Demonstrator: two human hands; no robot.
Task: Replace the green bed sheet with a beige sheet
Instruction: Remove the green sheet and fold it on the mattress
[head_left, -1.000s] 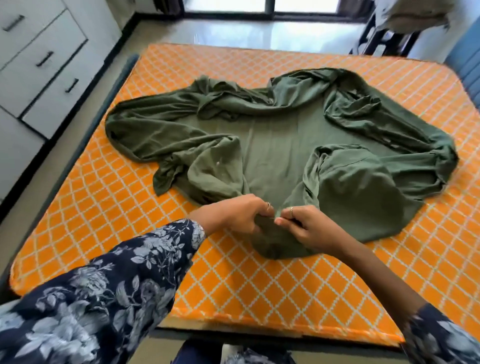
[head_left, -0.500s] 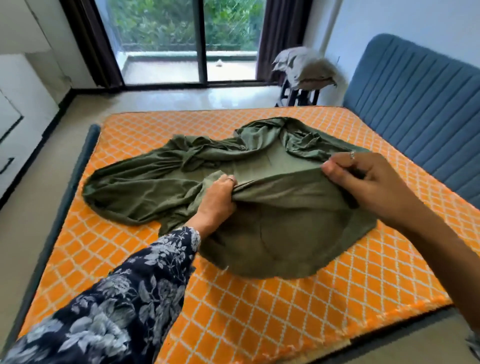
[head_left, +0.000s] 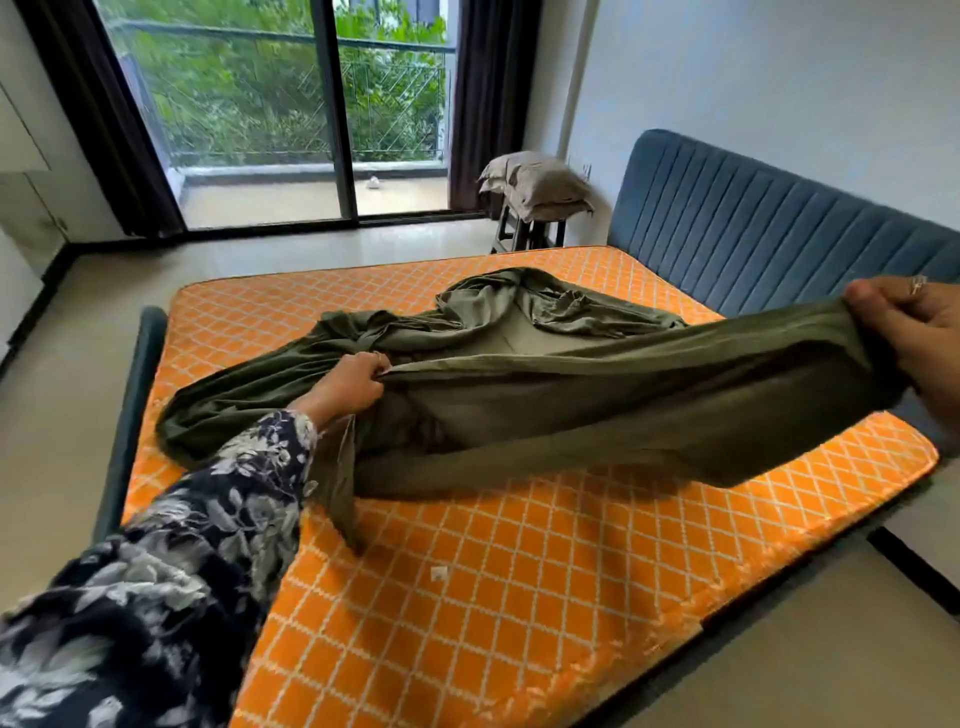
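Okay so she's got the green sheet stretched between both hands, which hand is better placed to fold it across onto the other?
Probably the right hand: it holds its end of the green sheet raised off the mattress, while the left hand grips low beside the bunched fabric.

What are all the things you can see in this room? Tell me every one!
green sheet: one, olive green, bunched on the mattress, near edge lifted and stretched between the hands
mattress: one, orange with white diamond lines, bare on the bed
headboard: one, blue, ribbed, along the right side
pillows: a beige stack, count unclear, on a dark stool near the window
glass door: one, dark frame, green trees outside
curtains: two, dark, either side of the glass
sleeve: one, dark blue with pale flowers, left arm
left hand: grips the sheet's edge
right hand: grips the sheet's edge, a ring on it
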